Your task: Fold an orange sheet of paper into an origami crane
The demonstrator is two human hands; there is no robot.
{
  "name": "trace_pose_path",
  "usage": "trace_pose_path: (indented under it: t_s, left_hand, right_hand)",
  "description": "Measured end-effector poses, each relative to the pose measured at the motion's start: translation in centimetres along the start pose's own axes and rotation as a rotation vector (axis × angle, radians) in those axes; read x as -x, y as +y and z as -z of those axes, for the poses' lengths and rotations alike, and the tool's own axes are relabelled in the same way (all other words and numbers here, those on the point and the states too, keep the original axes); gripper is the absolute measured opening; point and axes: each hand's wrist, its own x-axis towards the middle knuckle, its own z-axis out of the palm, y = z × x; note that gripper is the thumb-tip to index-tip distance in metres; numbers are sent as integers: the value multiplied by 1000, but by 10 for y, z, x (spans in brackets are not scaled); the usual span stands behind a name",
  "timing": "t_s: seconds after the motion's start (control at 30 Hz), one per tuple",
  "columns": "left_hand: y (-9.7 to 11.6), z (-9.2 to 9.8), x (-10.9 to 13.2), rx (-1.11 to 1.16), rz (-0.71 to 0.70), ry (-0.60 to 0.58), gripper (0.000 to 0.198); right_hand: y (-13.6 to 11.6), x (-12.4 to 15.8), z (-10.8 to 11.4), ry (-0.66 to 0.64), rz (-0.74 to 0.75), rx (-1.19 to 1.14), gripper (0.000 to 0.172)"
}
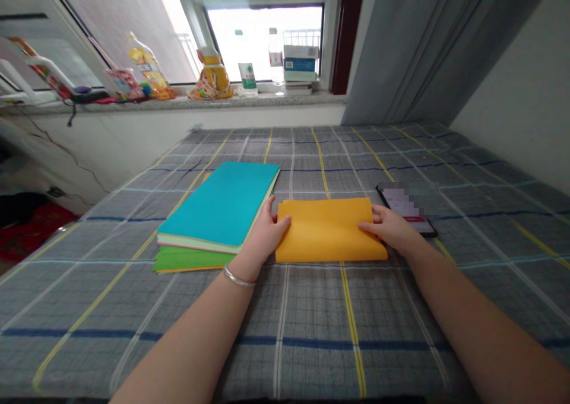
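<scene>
One plaid cloth [312, 309] lies under a blue-topped paper stack [222, 202] and, to its right, the orange-yellow paper [328, 233] in my grip: plain, faintly sheened, seemingly doubled over, its far edges slightly uneven, its near edge softly rounded. My left hand [266, 232] and right hand [392, 227] pinch its opposite sides, thumbs on top, fingers behind.
</scene>
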Motion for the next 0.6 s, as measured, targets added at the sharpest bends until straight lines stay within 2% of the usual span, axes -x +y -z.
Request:
trace_pose_path:
  t_s: [0.07,0.13,0.23,0.33,0.47,0.6]
  left_hand:
    - [5,0,1,18,23,-26,78]
    - [11,0,3,80,39,-71,71]
    - [19,0,6,157,34,-154,49]
    - [21,1,7,162,44,-186,41]
    - [20,1,7,176,90,-162,37]
    - [19,0,5,194,47,-78,37]
  right_hand:
    - [0,1,-1,-25,16,-9,41]
    - [0,1,-2,10,38,-4,36]
    - [0,0,-5,119,100,30,37]
    - [0,-2,-6,159,170,29,40]
    - [1,-3,-5,107,193,6,35]
    - [2,-3,-5,38,206,-4,34]
